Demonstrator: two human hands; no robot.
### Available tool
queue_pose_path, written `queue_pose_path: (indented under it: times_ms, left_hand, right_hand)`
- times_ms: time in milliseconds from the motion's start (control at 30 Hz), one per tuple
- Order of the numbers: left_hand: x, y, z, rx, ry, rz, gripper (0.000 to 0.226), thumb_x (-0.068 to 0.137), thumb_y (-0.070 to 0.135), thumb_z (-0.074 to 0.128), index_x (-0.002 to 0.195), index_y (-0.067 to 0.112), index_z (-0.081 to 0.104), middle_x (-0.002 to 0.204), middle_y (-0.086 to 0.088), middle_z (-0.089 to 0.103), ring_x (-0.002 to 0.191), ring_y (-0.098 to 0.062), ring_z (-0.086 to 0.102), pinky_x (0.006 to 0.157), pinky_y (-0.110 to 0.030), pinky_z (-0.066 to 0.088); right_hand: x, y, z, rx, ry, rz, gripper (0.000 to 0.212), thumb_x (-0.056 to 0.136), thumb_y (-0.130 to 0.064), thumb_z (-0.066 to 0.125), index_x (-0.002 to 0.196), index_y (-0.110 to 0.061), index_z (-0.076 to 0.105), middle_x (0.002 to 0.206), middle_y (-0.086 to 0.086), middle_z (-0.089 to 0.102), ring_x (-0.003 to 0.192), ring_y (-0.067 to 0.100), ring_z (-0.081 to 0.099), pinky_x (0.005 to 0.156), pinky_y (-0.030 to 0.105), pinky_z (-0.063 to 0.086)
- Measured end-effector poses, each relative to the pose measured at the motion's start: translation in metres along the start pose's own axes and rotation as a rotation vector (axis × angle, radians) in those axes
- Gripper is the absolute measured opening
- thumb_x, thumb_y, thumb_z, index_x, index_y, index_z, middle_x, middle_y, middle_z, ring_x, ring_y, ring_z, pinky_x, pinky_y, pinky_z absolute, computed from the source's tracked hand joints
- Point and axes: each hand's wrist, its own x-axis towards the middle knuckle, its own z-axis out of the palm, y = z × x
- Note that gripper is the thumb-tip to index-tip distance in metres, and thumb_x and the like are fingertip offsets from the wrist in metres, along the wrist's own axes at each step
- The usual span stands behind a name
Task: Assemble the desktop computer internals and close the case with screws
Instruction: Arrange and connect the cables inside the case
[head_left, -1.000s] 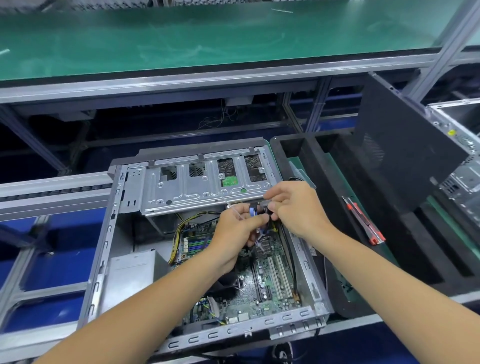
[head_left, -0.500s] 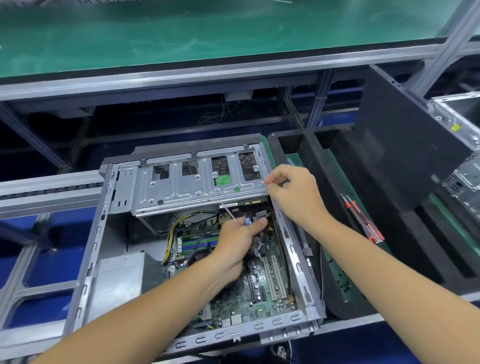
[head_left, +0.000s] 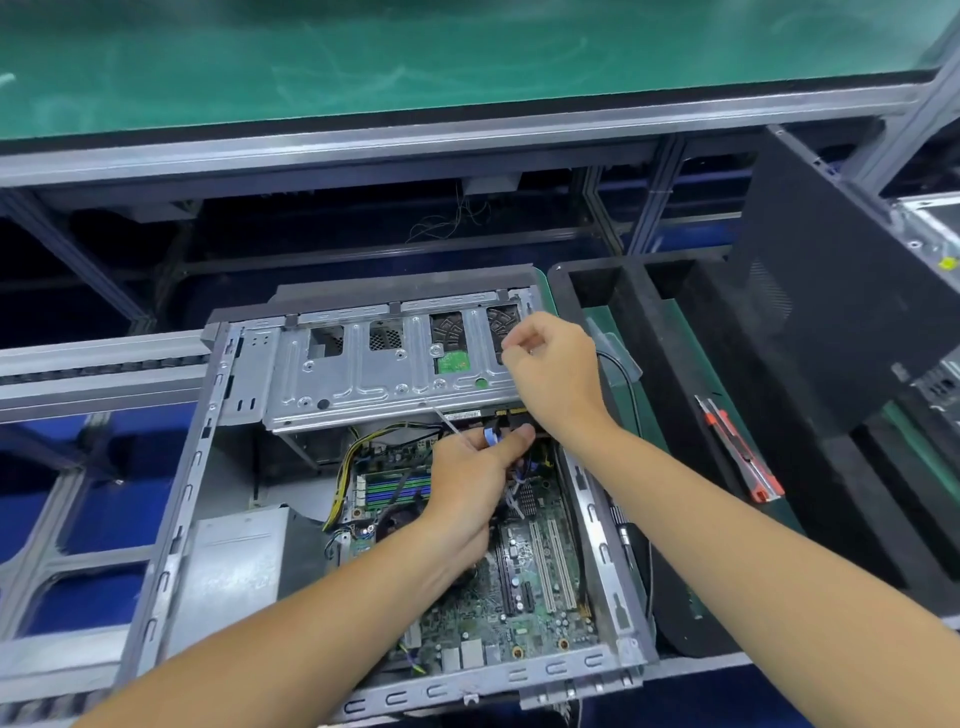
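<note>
A: Where is the case (head_left: 171, 525)?
B: It lies open on the conveyor, motherboard (head_left: 540, 566) facing up, drive cage (head_left: 363, 379) across its far end.
A: And the hands?
B: Left hand (head_left: 467, 483) reaches in under the cage's near edge, thumb and fingers pinching a blue cable (head_left: 491, 434). Right hand (head_left: 553, 371) hovers at the cage's right corner, wrist bent, fingers curled; whether it holds anything, I cannot tell.

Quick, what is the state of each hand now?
Left hand: pinches a blue cable connector.
Right hand: fingers curled; whether it holds anything cannot be told.
</note>
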Motion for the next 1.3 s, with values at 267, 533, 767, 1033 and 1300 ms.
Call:
queue_pose_path:
  times_ms: [267, 533, 767, 1033, 1300]
  left_hand:
    - [0.0032, 0.0002, -0.0005, 0.046, 0.024, 0.02, 0.036, 0.079, 0.026, 0.079, 0.049, 0.021, 0.059, 0.069, -0.005, 0.064, 0.071, -0.01, 0.06, 0.07, -0.026, 0.041]
    - [0.0042, -0.0009, -0.0006, 0.043, 0.008, 0.01, 0.027, 0.078, 0.026, 0.079, 0.066, 0.014, 0.059, 0.063, 0.0, 0.055, 0.065, -0.009, 0.056, 0.068, -0.025, 0.04]
    - [0.0, -0.003, -0.0023, -0.003, 0.006, 0.022, 0.024, 0.079, 0.021, 0.078, 0.062, 0.019, 0.062, 0.067, -0.004, 0.058, 0.073, -0.013, 0.061, 0.077, -0.03, 0.042]
    - [0.0018, 0.0014, 0.0008, 0.021, -0.019, 0.023, 0.03, 0.082, 0.023, 0.076, 0.06, 0.017, 0.056, 0.061, -0.001, 0.054, 0.065, -0.005, 0.057, 0.071, -0.026, 0.036]
    - [-0.0006, 0.0011, 0.0013, 0.003, -0.004, -0.01, 0.028, 0.082, 0.023, 0.075, 0.06, 0.021, 0.059, 0.059, 0.001, 0.054, 0.063, -0.004, 0.057, 0.071, -0.027, 0.034]
  right_hand:
    - [0.0072, 0.0068, -0.0023, 0.153, 0.103, 0.104, 0.016, 0.086, -0.004, 0.061, 0.074, -0.012, 0.066, 0.069, -0.004, 0.062, 0.066, 0.006, 0.055, 0.061, 0.016, 0.045]
    - [0.0069, 0.0062, -0.0022, 0.147, 0.09, 0.094, 0.022, 0.085, -0.003, 0.06, 0.068, -0.018, 0.061, 0.066, -0.003, 0.06, 0.065, 0.009, 0.053, 0.063, 0.022, 0.046]
    - [0.0072, 0.0046, -0.0024, 0.138, 0.069, 0.094, 0.021, 0.086, -0.004, 0.059, 0.069, -0.017, 0.06, 0.064, -0.004, 0.057, 0.063, 0.008, 0.051, 0.06, 0.019, 0.044]
    - [0.0078, 0.0049, -0.0021, 0.119, 0.058, 0.082, 0.014, 0.087, -0.004, 0.059, 0.076, -0.01, 0.065, 0.068, -0.002, 0.06, 0.064, 0.007, 0.052, 0.059, 0.015, 0.043]
    - [0.0081, 0.0042, -0.0027, 0.124, 0.061, 0.09, 0.014, 0.086, -0.002, 0.058, 0.076, -0.008, 0.066, 0.068, -0.001, 0.06, 0.065, 0.008, 0.053, 0.059, 0.014, 0.043]
